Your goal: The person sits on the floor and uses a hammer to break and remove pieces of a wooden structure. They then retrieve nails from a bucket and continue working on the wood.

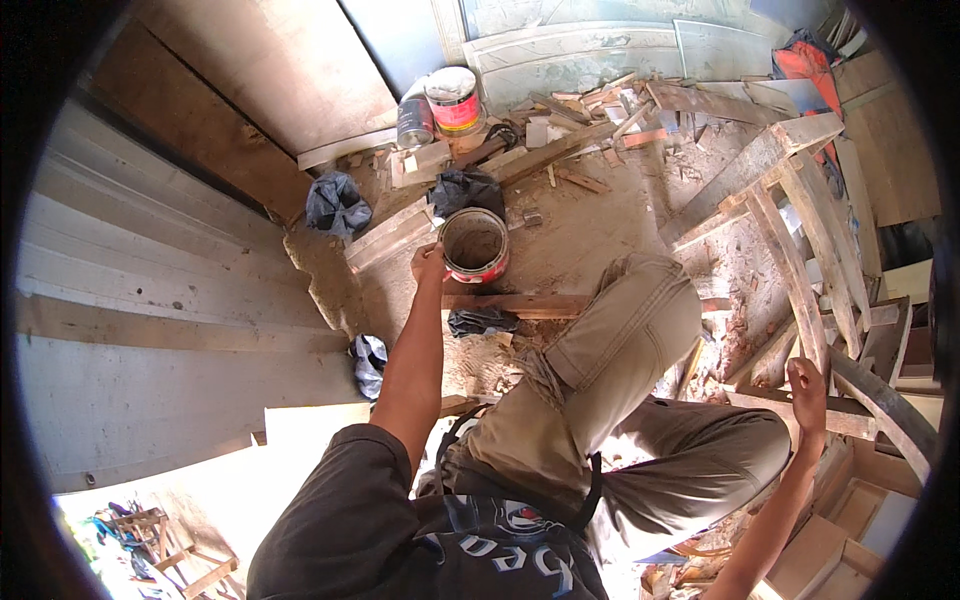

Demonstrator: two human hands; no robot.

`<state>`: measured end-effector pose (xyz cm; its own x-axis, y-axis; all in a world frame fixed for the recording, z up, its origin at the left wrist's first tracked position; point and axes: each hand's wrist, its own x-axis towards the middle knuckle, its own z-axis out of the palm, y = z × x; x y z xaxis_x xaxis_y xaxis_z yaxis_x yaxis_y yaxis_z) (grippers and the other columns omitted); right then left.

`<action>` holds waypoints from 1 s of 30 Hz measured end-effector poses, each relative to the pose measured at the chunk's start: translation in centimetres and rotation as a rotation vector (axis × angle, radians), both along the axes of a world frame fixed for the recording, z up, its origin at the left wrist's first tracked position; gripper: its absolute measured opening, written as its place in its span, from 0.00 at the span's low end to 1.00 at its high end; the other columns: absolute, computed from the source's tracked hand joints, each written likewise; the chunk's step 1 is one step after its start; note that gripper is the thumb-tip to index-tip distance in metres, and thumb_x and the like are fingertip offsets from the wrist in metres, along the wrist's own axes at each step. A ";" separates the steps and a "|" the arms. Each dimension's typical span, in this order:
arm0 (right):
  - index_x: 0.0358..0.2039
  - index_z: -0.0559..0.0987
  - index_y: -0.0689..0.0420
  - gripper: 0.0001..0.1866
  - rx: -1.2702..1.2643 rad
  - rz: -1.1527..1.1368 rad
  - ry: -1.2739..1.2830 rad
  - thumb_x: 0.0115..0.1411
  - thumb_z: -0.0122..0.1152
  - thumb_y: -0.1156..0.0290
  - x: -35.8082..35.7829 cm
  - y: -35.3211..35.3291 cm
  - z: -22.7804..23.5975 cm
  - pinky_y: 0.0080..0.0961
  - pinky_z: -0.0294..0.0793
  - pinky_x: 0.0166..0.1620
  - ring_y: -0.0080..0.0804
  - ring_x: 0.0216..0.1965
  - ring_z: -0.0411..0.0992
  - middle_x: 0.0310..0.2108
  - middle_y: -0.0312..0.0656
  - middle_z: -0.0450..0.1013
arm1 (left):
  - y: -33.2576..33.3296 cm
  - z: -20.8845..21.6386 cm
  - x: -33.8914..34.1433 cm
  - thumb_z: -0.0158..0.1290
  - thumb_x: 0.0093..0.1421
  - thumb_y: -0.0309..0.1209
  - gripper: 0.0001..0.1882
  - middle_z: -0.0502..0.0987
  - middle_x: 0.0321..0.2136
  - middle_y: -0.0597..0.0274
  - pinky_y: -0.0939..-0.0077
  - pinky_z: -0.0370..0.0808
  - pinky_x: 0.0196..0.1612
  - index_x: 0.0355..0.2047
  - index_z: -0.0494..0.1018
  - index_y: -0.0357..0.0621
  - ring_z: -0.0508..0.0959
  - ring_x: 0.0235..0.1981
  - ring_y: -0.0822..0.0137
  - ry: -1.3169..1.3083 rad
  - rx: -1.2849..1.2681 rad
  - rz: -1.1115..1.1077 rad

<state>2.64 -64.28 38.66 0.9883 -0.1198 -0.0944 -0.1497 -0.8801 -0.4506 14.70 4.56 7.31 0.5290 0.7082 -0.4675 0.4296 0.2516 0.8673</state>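
Observation:
My left hand (428, 262) grips the left side of an open round paint can (478, 274) with a red label. Something brownish-grey lies inside the can, and it is held over the dirt floor in front of my knee. My right hand (806, 395) is off to the right with its fingers curled closed. It is right at the lower part of a wooden leg (793, 268) of a rough frame; whether the fingers hold anything is hidden. A crumpled black plastic bag (466, 190) lies just beyond the can, and another dark bag (482, 321) is on the near side.
A second can (453, 102) with a red and yellow label stands at the back beside a grey can (414, 124). Wood scraps (575, 130) litter the floor behind. A corrugated metal wall (180, 300) bounds the left. More black bags (338, 205) lie along it.

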 end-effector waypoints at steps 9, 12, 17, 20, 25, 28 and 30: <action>0.44 0.77 0.65 0.22 0.133 0.068 -0.089 0.68 0.57 0.55 1.9 5.7 3.3 0.23 0.70 0.38 0.23 0.31 0.69 0.32 0.40 0.74 | -0.7 -2.7 0.6 0.66 0.52 0.36 0.22 0.79 0.38 0.53 0.67 0.79 0.25 0.44 0.75 0.40 0.80 0.33 0.60 0.059 -0.045 -0.087; 0.44 0.78 0.66 0.22 0.201 0.104 -0.015 0.68 0.58 0.55 2.7 7.4 2.2 0.24 0.70 0.39 0.23 0.33 0.71 0.33 0.39 0.76 | 2.6 -5.4 0.3 0.59 0.56 0.27 0.19 0.77 0.40 0.50 0.54 0.85 0.31 0.47 0.72 0.37 0.81 0.33 0.55 0.020 -0.162 -0.250; 0.45 0.77 0.65 0.20 0.163 0.176 0.043 0.67 0.59 0.58 2.6 6.5 -0.7 0.28 0.72 0.41 0.26 0.33 0.72 0.33 0.45 0.76 | 5.3 -8.6 1.3 0.55 0.54 0.21 0.21 0.77 0.41 0.44 0.46 0.86 0.34 0.50 0.70 0.33 0.81 0.34 0.46 0.027 0.081 -0.300; 0.44 0.77 0.64 0.18 0.186 0.234 0.041 0.67 0.58 0.60 3.5 8.4 -0.6 0.28 0.72 0.42 0.29 0.36 0.73 0.33 0.46 0.76 | 6.0 -6.3 0.4 0.53 0.53 0.19 0.25 0.77 0.41 0.43 0.51 0.87 0.32 0.53 0.68 0.32 0.82 0.35 0.47 0.101 0.147 -0.245; 0.43 0.77 0.63 0.15 0.223 0.259 0.012 0.67 0.58 0.62 3.5 7.5 0.5 0.26 0.71 0.39 0.25 0.33 0.70 0.33 0.38 0.75 | -4.1 4.7 -1.1 0.53 0.52 0.19 0.28 0.78 0.39 0.44 0.59 0.87 0.30 0.56 0.67 0.33 0.83 0.34 0.52 0.026 0.030 -0.250; 0.44 0.77 0.61 0.15 0.394 0.237 0.055 0.67 0.59 0.61 3.2 8.3 0.7 0.22 0.70 0.36 0.20 0.32 0.70 0.33 0.34 0.74 | -4.4 8.3 0.8 0.53 0.53 0.18 0.28 0.78 0.40 0.45 0.59 0.87 0.32 0.57 0.67 0.35 0.83 0.34 0.51 -0.136 -0.111 -0.264; 0.44 0.77 0.60 0.16 0.503 0.196 0.067 0.67 0.60 0.60 3.1 8.9 1.1 0.20 0.70 0.35 0.18 0.32 0.69 0.32 0.33 0.73 | -5.6 11.2 2.5 0.53 0.54 0.18 0.28 0.78 0.42 0.47 0.60 0.87 0.33 0.57 0.66 0.37 0.83 0.36 0.52 -0.215 -0.103 -0.316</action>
